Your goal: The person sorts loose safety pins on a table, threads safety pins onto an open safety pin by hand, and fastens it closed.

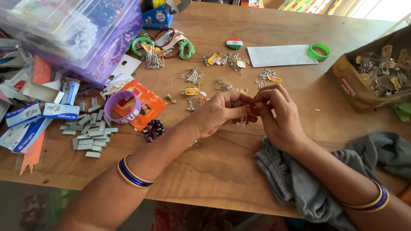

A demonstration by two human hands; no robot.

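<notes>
Left hand (220,112) and right hand (278,115): fingers pinched together on a small bunch of safety pins (242,121), mid-table (222,171). Further bunches (222,59) lie far; grey cloth (291,179) near right.

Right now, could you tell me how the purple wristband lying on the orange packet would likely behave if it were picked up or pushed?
The purple wristband looks like a thin rubbery loop, so it would probably flex and feel light. Lying flat, it seems unlikely to roll. Resting on the glossy orange packet, it may slide, or drag the packet along.
</notes>
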